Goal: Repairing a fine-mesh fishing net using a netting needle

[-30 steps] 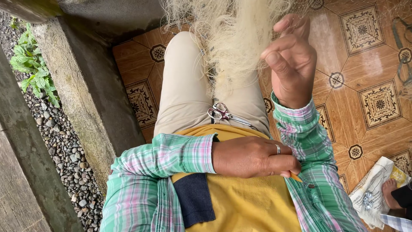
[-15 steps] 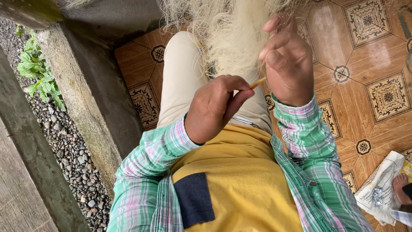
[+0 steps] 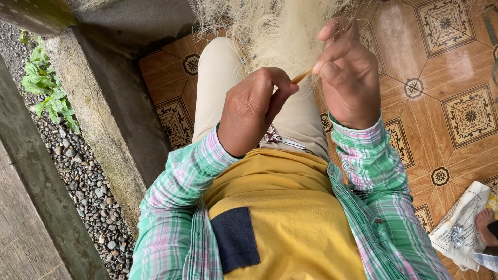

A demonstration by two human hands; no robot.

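My left hand (image 3: 254, 109) is raised over my lap and pinches a thin orange-tan needle-like stick (image 3: 302, 77) between thumb and fingers. My right hand (image 3: 348, 72) is lifted beside it, fingers curled around strands of a pale, fine fishing net (image 3: 275, 26) that hangs down over my beige-trousered legs. The stick's tip points at the strands held by my right hand. A small pair of scissors (image 3: 277, 138) lies on my lap just below my left hand.
I sit on patterned brown floor tiles (image 3: 456, 103). A concrete curb (image 3: 104, 109) runs along the left, with gravel (image 3: 83, 176) and green plants (image 3: 46, 88) beyond it. Crumpled paper (image 3: 461, 223) and another person's foot (image 3: 487, 225) lie at the lower right.
My left hand rose from my lap at the waist up to the net, bringing the thin stick toward my right hand. My right hand stayed raised in the net.
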